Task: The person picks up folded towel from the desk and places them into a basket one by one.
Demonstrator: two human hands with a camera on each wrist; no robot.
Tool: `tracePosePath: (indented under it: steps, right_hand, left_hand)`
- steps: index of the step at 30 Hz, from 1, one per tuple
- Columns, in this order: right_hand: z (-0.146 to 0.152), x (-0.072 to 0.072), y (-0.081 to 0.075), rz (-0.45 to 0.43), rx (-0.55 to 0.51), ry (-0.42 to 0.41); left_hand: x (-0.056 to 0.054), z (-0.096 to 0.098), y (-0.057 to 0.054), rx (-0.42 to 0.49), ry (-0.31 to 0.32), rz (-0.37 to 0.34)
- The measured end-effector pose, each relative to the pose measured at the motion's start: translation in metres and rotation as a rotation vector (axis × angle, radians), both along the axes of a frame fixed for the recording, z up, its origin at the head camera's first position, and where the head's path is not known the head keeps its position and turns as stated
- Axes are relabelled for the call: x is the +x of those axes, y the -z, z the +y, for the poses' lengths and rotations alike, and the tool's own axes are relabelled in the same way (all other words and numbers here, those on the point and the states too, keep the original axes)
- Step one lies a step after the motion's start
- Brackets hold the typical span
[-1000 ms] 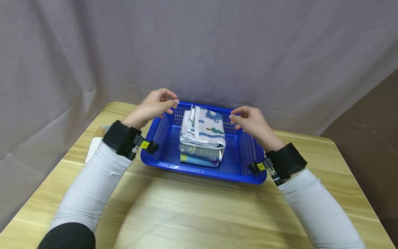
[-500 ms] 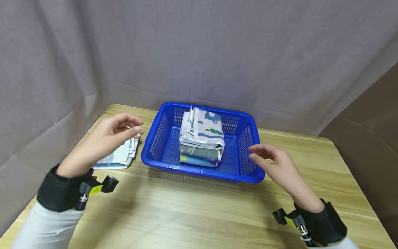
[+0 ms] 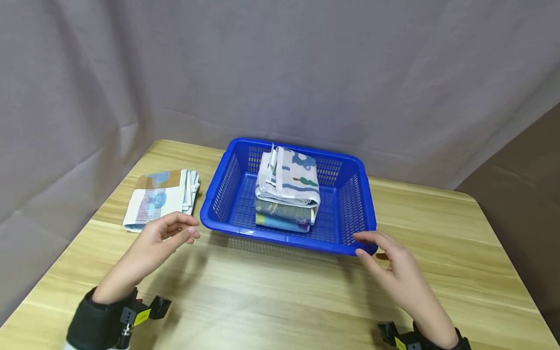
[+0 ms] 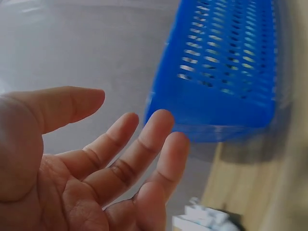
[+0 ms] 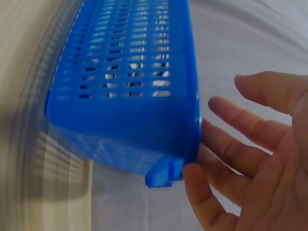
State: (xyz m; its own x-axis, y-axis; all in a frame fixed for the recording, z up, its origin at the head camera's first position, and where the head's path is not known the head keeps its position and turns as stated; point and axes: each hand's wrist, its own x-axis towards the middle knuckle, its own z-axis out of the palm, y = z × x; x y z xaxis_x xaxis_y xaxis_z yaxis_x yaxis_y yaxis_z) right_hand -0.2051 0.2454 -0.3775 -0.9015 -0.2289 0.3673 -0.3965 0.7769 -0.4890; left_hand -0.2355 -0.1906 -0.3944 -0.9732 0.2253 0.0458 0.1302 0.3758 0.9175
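A blue plastic basket point(image 3: 280, 237) with slotted walls holds a stack of folded towels. The top towel point(image 3: 297, 177) is white with blue and green figures; a grey-green towel point(image 3: 284, 210) and a blue one point(image 3: 280, 223) lie beneath. My right hand point(image 3: 395, 270), fingers loosely bent, is at the basket's front right corner, its fingertips overlapping the rim. In the right wrist view the fingers point(image 5: 231, 149) show right beside that corner. Left of the basket, my left hand point(image 3: 157, 245) hovers with relaxed fingers and nothing in its grasp.
Another folded towel point(image 3: 157, 199), white, brown and blue, lies on the wooden table point(image 3: 262, 301) left of the basket. A grey curtain point(image 3: 280, 73) hangs behind the table's back edge. Both wrists wear black bands with small cameras.
Both hands have drawn back and apart from above the basket. The right has come down to the front right corner; the left now leaves the towel on the table mostly uncovered.
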Motion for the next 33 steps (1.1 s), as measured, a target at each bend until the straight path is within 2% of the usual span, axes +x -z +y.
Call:
tracePosePath:
  steps: [3, 6, 10, 14, 17, 20, 24, 29, 33]
  right_hand:
    - [0.006, -0.001, 0.000, 0.005, -0.015, -0.019]
    - [0.010, -0.004, 0.001, 0.060, -0.013, -0.053]
    - [0.010, -0.008, 0.006, 0.170, 0.012, -0.090]
    - [0.010, -0.009, 0.010, 0.216, 0.051, -0.085]
    - [0.010, -0.010, 0.012, 0.226, 0.053, -0.078]
    - [0.010, -0.011, 0.014, 0.223, 0.036, -0.075]
    - [0.008, -0.011, 0.016, 0.198, 0.039, -0.071]
    - [0.006, -0.011, 0.018, 0.174, 0.053, -0.071]
    - [0.005, -0.009, 0.021, 0.175, 0.043, -0.064]
  left_hand:
    - [0.003, 0.002, 0.013, 0.037, 0.010, -0.040]
    - [0.003, 0.003, 0.023, 0.046, 0.010, -0.051]
    - [0.000, 0.006, 0.030, 0.038, 0.020, -0.054]
    - [-0.003, 0.005, 0.032, 0.028, 0.014, -0.055]
    - [-0.008, -0.002, 0.030, 0.011, -0.019, -0.023]
    - [-0.015, -0.017, 0.024, -0.034, -0.083, 0.029]
    - [-0.020, -0.043, 0.015, -0.152, -0.168, 0.069]
    - [-0.027, -0.065, 0.002, -0.234, -0.198, 0.091]
    - [-0.039, -0.077, -0.009, -0.373, -0.229, 0.115]
